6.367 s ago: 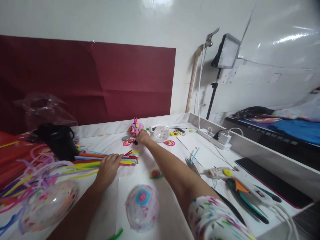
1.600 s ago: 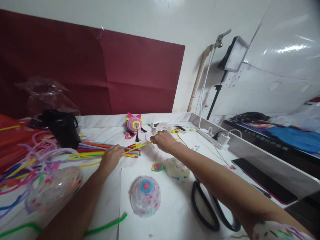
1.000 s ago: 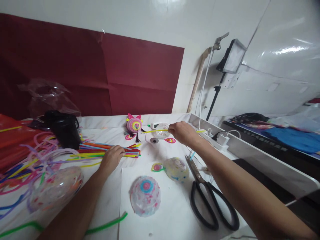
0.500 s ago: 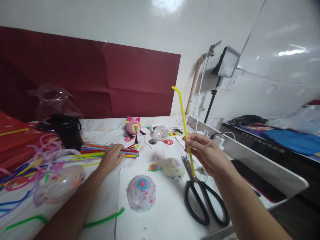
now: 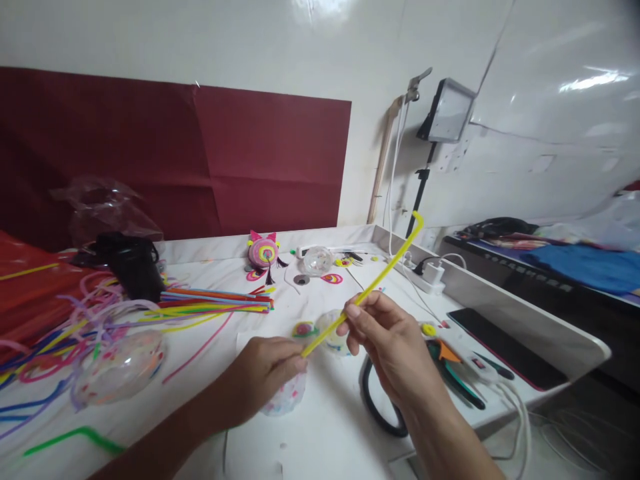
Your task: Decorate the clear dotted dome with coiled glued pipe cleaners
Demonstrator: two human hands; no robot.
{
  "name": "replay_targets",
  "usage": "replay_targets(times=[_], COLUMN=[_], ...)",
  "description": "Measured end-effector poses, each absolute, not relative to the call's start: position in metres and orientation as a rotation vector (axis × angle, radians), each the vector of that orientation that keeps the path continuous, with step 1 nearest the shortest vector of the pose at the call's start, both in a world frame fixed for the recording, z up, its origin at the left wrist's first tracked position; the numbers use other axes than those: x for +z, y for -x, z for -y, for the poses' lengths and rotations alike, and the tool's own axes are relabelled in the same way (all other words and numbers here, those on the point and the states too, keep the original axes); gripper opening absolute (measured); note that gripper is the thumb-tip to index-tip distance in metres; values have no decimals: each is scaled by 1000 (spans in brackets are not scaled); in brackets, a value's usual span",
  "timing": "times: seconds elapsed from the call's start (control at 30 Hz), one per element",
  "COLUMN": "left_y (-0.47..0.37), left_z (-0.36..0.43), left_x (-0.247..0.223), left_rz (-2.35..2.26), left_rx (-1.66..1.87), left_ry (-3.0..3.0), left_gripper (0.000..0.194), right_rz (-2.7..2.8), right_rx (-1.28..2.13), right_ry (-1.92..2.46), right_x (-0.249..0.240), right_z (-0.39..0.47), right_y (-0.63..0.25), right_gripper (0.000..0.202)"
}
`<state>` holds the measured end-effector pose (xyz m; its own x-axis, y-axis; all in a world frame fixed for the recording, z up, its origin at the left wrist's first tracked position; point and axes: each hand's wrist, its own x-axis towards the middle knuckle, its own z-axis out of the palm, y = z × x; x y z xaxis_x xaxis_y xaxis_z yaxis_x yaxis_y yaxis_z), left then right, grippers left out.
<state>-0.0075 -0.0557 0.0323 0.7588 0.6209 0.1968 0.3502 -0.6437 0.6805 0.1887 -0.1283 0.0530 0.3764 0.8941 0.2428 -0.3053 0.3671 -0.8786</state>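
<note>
Currently, near the speckled dome (image 5: 289,400), the left hand (image 5: 257,375) is pinching the yellow pipe cleaner (image 5: 384,272) by its lower end, the right hand (image 5: 387,337) its middle; keeping grips light should be preventing kinks.

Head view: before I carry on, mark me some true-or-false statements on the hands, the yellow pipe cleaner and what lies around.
1. The left hand and the right hand both grip the yellow pipe cleaner. True.
2. The yellow pipe cleaner is straight to both ends. False: its raised end bends over in a short hook.
3. The bundle of coloured pipe cleaners lies apart from both hands. True.
4. The right hand pinches the lower end. False: the left hand does; the right grips farther up.
5. The pink round figure has dark tassels. True.
6. The pink round figure is under the right hand. False: it sits toward the table's back edge.
</note>
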Motion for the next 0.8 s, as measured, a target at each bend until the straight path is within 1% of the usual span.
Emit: replay_targets(times=[0.07,0.17,0.43,0.57,0.67,0.73,0.8], left_y=[13,21,20,24,29,33,36], left_z=[62,64,72,63,47,37,29], left_x=[26,19,15,14,14,12,8], left_rz=[-743,-787,-852,-811,-909,-1001,-1079], left_rx=[509,533,600,612,812,968,1045], left_ry=[-2237,-2157,-2126,-2040,-1917,-1855,-1839], left_gripper=[39,43,42,40,32,31,32], right_rz=[835,848,1110,1194,1196,1202,1217], right_rx=[901,920,1129,1084,1042,1066,1109], right_ry=[828,795,895,924,911,902,896], right_x=[53,51,27,28,32,33,32], right_z=[127,123,118,112,100,89,78], right_y=[-188,-183,-150,-156,-170,-179,-184], right_gripper=[32,31,36,38,40,39,36])
